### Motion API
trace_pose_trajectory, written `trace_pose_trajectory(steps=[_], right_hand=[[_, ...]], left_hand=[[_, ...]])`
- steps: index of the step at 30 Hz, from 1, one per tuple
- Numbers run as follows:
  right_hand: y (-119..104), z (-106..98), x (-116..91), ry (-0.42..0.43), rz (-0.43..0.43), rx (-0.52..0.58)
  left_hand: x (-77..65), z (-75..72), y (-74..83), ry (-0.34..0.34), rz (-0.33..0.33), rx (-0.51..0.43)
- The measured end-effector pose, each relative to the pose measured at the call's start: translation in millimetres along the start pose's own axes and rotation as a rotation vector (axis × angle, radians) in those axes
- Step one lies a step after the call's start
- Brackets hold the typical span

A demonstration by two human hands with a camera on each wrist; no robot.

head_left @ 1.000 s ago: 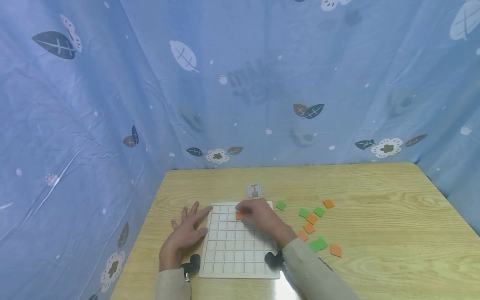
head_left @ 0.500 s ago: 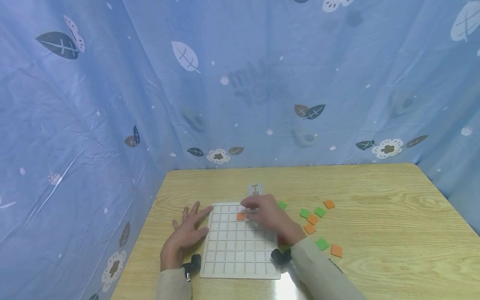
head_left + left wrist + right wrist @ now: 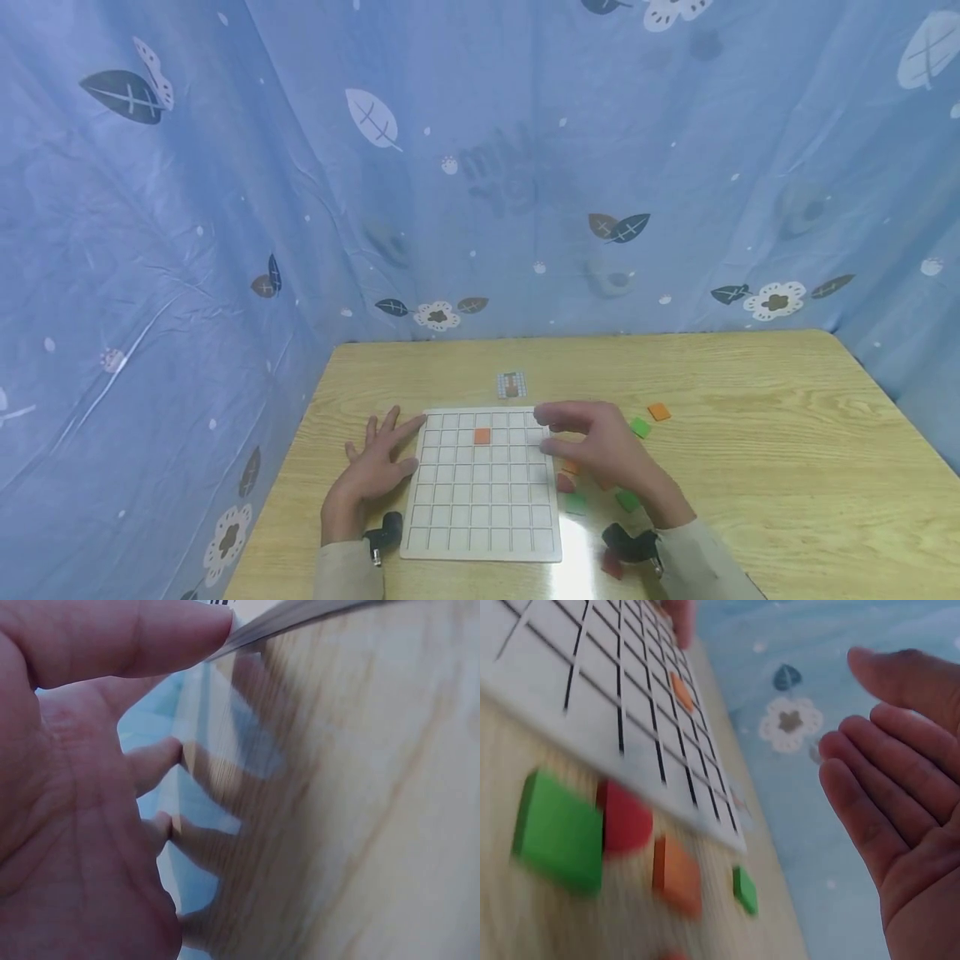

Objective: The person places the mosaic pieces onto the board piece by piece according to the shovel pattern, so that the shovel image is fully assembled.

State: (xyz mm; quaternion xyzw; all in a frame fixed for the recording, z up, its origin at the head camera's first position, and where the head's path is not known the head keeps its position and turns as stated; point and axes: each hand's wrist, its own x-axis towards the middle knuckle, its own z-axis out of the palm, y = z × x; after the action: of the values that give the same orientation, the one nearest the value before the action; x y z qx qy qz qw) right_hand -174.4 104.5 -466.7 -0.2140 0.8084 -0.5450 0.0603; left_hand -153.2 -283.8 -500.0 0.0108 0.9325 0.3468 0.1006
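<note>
A white grid board (image 3: 480,500) lies flat on the wooden table. One orange square tile (image 3: 482,436) sits in a cell of its second row from the far edge. Fingers spread, my left hand (image 3: 377,465) rests along the board's left edge, with the index fingertip and thumb touching it. My right hand (image 3: 603,442) hovers over the board's right edge and holds nothing; its fingers and thumb are apart in the right wrist view. Under and near it lie a green tile (image 3: 559,832), a red piece (image 3: 624,817) and an orange tile (image 3: 677,876).
Behind the board lies a small printed pattern card (image 3: 512,384). Farther right are an orange tile (image 3: 658,412) and a green tile (image 3: 640,427). A red piece (image 3: 612,563) lies below the right wrist camera. A blue curtain (image 3: 525,167) encloses the table's back and left.
My right hand has let go of the orange tile, leaving it in its cell, and moved right toward the loose tiles. The left hand stays in place.
</note>
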Motion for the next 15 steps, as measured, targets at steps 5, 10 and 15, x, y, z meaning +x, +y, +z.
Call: trace_pose_trajectory(steps=[5, 10, 15], right_hand=[[6.2, -23.9, -30.4, 0.025, -0.007, 0.03], [12.6, -47.2, -60.3, 0.07, -0.004, 0.008], [21.1, -67.1, -86.7, 0.101, 0.051, 0.007]], left_hand=[[-0.4, -1.0, -0.7, -0.01, 0.01, -0.013], [-1.1, -2.4, -0.8, -0.014, 0.02, -0.034], [-0.6, -0.7, -1.6, -0.012, 0.023, -0.029]])
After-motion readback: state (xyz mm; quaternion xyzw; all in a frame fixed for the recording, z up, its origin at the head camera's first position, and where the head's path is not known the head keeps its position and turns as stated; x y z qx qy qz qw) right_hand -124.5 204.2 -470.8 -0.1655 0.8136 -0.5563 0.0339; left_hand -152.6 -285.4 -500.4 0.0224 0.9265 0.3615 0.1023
